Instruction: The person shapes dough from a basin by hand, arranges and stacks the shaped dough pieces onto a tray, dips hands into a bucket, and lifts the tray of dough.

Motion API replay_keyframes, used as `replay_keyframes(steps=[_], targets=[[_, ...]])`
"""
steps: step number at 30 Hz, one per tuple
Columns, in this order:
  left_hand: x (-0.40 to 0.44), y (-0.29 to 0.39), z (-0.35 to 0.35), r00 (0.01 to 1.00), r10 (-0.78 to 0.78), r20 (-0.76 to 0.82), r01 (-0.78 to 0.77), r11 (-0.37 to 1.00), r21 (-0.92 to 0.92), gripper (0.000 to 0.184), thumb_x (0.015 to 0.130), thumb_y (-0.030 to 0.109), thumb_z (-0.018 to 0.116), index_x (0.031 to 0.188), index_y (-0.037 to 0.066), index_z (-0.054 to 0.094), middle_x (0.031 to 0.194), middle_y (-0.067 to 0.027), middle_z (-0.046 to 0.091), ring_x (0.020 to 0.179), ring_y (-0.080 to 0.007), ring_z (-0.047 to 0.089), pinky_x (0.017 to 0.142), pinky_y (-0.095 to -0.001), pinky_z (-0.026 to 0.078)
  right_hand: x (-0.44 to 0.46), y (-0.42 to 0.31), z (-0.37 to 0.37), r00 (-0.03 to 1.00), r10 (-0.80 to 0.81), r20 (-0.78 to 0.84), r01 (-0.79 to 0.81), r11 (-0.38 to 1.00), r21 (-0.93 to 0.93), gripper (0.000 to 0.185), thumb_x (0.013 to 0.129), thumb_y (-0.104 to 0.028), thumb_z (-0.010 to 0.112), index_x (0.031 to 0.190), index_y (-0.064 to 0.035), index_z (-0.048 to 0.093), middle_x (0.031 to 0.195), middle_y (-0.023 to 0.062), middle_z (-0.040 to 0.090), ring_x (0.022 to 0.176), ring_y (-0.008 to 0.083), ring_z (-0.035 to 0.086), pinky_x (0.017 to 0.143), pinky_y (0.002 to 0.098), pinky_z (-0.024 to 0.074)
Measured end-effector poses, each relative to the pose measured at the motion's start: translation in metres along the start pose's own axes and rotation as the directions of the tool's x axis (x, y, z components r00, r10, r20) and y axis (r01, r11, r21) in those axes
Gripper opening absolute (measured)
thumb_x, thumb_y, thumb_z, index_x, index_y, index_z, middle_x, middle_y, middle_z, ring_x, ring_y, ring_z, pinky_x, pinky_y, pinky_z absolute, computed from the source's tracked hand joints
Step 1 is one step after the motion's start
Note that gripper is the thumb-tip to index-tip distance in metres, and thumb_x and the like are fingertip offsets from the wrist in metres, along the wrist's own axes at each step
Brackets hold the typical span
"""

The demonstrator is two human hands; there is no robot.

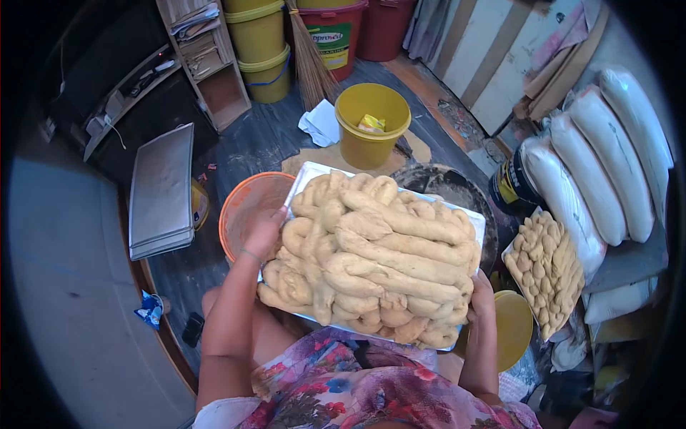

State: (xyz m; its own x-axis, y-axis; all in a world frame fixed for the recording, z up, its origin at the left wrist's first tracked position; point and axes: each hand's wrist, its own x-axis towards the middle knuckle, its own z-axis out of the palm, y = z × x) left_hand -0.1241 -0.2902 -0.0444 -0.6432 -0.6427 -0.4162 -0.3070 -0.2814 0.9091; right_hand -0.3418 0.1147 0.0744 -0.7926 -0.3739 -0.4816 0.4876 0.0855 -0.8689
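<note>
A rectangular tray (pixel 476 223), piled high with long, thick ropes of pale dough (pixel 400 250), is held up in front of my body above my lap. My left hand (pixel 266 232) grips its left edge. On the opposite side, my right hand (pixel 481 293) is closed on the right edge, its fingers partly hidden under the tray. Some dough ropes lie straight side by side, others are coiled or folded, and a few hang over the rim. Behind the tray, partly covered by it, are an orange tub (pixel 239 204) and a wide dark basin (pixel 464 187).
A yellow bucket (pixel 371 146) with a small yellow packet inside stands beyond the tray. At right, a second tray holds small dough pieces (pixel 544 272) near stacked white sacks (pixel 607 157). Flat metal trays (pixel 163 193) lean at left. A broom (pixel 311 64) stands by lidded buckets (pixel 261 36).
</note>
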Motion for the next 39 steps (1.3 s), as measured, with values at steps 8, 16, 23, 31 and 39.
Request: replay_keyframes(steps=[8,16,23,31,39], targets=[[0.006,0.022,0.010,0.964,-0.168,0.206,0.224,0.932,-0.285,0.038,0.097,0.031,0.043,0.101,-0.003,0.062,0.095,-0.0098,0.064,0.082,-0.0169,0.059,0.075,-0.0330,0.047,-0.069,-0.046,0.038,0.967,-0.020,-0.256,0.016,1.000,-0.019,0.036,0.094,-0.013,0.044,0.127,0.0024,0.047,0.120,0.0148,0.057,0.106,0.0234,0.059,0.089,0.0358,0.0485],[-0.039,0.079,0.048,0.961,-0.067,0.270,0.109,0.984,-0.143,0.037,0.097,0.029,0.044,0.092,-0.003,0.061,0.087,-0.0055,0.062,0.082,-0.0137,0.057,0.075,-0.0299,0.046,-0.139,-0.080,0.006,0.904,-0.113,-0.413,0.107,0.994,-0.038,0.033,0.095,-0.019,0.047,0.119,0.0030,0.053,0.111,0.0116,0.060,0.097,0.0193,0.060,0.085,0.0330,0.0483],[-0.081,0.088,0.148,0.885,0.188,0.426,-0.253,0.962,0.100,0.032,0.097,0.023,0.042,0.095,-0.004,0.060,0.086,-0.0131,0.062,0.080,-0.0244,0.058,0.075,-0.0357,0.046,-0.206,-0.050,-0.102,0.813,-0.125,-0.568,0.127,0.991,-0.037,0.034,0.092,-0.020,0.051,0.118,0.0027,0.055,0.114,0.0118,0.060,0.100,0.0201,0.060,0.086,0.0333,0.0481],[-0.078,0.064,0.280,0.790,0.099,0.605,-0.281,0.936,0.213,0.046,0.097,0.037,0.038,0.098,-0.005,0.060,0.092,-0.0246,0.062,0.089,-0.0402,0.058,0.078,-0.0447,0.044,-0.242,-0.050,-0.181,0.757,-0.128,-0.641,0.146,0.989,-0.024,0.031,0.093,-0.018,0.047,0.115,-0.0011,0.058,0.114,0.0111,0.060,0.096,0.0195,0.061,0.080,0.0322,0.0508],[-0.078,-0.025,0.362,0.675,-0.204,0.709,0.138,0.979,0.151,0.053,0.094,0.044,0.044,0.097,-0.006,0.061,0.085,-0.0189,0.061,0.077,-0.0263,0.057,0.077,-0.0377,0.045,-0.261,-0.009,-0.231,0.607,0.008,-0.795,0.075,0.995,0.067,0.033,0.090,-0.021,0.051,0.116,-0.0011,0.058,0.108,0.0129,0.062,0.090,0.0223,0.063,0.075,0.0347,0.0528]])
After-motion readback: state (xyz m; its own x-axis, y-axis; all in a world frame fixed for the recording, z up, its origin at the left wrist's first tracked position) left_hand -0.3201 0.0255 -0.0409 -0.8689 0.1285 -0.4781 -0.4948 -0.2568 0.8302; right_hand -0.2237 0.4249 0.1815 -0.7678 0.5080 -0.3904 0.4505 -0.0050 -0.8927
